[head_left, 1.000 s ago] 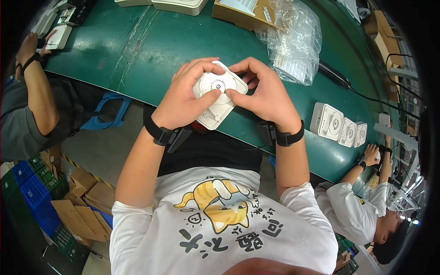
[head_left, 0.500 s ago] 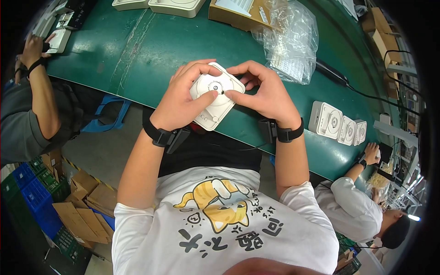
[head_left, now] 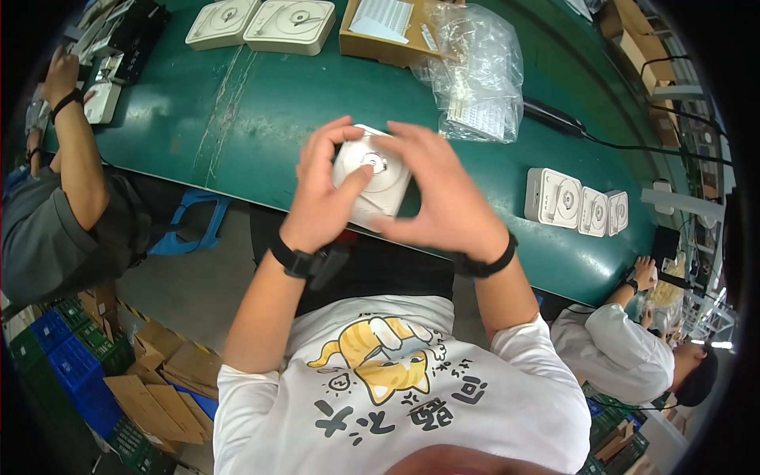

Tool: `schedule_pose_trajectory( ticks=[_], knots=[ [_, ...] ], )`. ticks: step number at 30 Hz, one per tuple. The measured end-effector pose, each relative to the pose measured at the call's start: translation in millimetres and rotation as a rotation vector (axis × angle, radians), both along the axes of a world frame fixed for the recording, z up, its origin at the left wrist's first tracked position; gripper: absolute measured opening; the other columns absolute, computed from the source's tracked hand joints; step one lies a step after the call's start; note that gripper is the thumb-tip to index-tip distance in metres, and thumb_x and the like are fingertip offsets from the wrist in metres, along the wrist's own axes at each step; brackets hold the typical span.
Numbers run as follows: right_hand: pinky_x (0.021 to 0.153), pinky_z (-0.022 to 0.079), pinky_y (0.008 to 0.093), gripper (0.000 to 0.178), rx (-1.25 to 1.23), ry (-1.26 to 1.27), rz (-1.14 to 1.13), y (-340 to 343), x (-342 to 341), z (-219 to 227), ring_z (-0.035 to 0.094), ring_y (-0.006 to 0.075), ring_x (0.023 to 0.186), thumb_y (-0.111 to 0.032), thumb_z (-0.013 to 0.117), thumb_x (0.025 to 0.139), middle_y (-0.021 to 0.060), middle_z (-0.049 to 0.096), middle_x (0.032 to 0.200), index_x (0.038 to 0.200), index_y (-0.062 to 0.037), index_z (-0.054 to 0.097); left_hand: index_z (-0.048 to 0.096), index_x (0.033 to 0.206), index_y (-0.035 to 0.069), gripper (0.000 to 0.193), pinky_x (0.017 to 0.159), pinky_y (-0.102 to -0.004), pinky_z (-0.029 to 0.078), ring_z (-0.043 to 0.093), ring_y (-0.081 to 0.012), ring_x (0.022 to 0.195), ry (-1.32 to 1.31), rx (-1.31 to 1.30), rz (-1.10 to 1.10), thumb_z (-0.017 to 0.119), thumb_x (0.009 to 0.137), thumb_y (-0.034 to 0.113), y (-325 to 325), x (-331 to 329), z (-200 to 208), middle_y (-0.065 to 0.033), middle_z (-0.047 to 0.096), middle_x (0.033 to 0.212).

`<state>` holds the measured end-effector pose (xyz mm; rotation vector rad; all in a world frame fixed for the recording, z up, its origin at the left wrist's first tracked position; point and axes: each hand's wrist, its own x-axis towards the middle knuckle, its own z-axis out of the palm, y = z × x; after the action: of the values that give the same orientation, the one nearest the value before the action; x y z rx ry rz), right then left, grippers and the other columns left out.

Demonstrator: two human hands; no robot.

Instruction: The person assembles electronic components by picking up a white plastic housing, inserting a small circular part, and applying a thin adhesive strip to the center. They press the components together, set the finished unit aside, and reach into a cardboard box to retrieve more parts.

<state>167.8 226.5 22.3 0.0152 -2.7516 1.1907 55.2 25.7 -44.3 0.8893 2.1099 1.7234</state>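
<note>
A white turntable-shaped device (head_left: 378, 207) with a round disc and a small hub is held flat above the near edge of the green table, in front of my body. My left hand (head_left: 328, 178) grips its left side, thumb laid over the disc near the hub and fingers along the far edge. My right hand (head_left: 443, 186) is smeared by motion at the device's right side. Its fingers stretch over the far right part and its thumb is at the near right corner, with a gap before the palm. Whether it touches the device is unclear.
Three similar white devices (head_left: 554, 198) stand in a row at right, and two more (head_left: 290, 27) lie at the far left. A cardboard box (head_left: 380, 39), clear plastic bag (head_left: 479, 75) and black cable (head_left: 625, 148) lie beyond. Co-workers sit left (head_left: 71, 150) and right (head_left: 617, 348).
My right hand has come off its pinch near the hub and spread over the device's right side. The device has turned more upright in view. My left thumb stays by the hub.
</note>
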Motion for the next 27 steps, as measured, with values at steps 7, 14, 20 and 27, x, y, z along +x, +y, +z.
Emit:
schedule_pose_trajectory(
  ticks=[7, 14, 20, 27],
  knots=[
    [0.135, 0.026, 0.0777, 0.104, 0.473, -0.089, -0.226, 6.3, 72.9, 4.3, 0.047, 0.0509, 0.161, -0.045, 0.109, 0.072, 0.0253, 0.051, 0.172, 0.16, -0.0136, 0.065, 0.067, 0.152, 0.007, 0.048, 0.123, -0.0442, 0.053, 0.063, -0.0305, 0.151, -0.435, 0.042, -0.279, 0.079, 0.106, 0.005, 18.4, 9.9, 23.6, -0.0135, 0.062, 0.168],
    [0.133, 0.031, 0.0743, 0.087, 0.741, -0.035, -0.638, 34.1, 114.6, -11.0, 0.048, 0.0514, 0.159, -0.051, 0.103, 0.082, 0.032, 0.051, 0.171, 0.145, -0.0021, 0.066, 0.07, 0.154, 0.013, 0.056, 0.125, -0.0576, 0.05, 0.065, -0.0416, 0.143, 0.91, -0.295, 0.322, 0.083, 0.1, 0.023, 20.8, -180.8, 28.3, -0.0171, 0.066, 0.163],
    [0.13, 0.038, 0.0644, 0.08, 0.654, 0.007, -0.858, 73.4, 132.9, -33.4, 0.049, 0.0535, 0.158, -0.047, 0.1, 0.088, 0.0379, 0.049, 0.169, 0.144, -0.0006, 0.065, 0.074, 0.152, 0.015, 0.06, 0.129, -0.0578, 0.047, 0.062, -0.0415, 0.15, 0.92, -0.574, 0.211, 0.088, 0.096, 0.031, 3.0, -179.6, 21.7, -0.0175, 0.067, 0.163],
    [0.121, 0.051, 0.0556, 0.037, 0.554, 0.443, -0.62, 63.6, 41.9, 21.2, 0.068, 0.0445, 0.141, -0.017, 0.091, 0.097, 0.0241, 0.073, 0.149, 0.129, -0.0043, 0.077, 0.074, 0.155, 0.012, 0.075, 0.127, -0.0583, 0.051, 0.063, -0.047, 0.151, 0.533, -0.454, 0.146, 0.097, 0.085, 0.03, -22.7, -121.6, 39.3, -0.0258, 0.063, 0.164]
  ],
)
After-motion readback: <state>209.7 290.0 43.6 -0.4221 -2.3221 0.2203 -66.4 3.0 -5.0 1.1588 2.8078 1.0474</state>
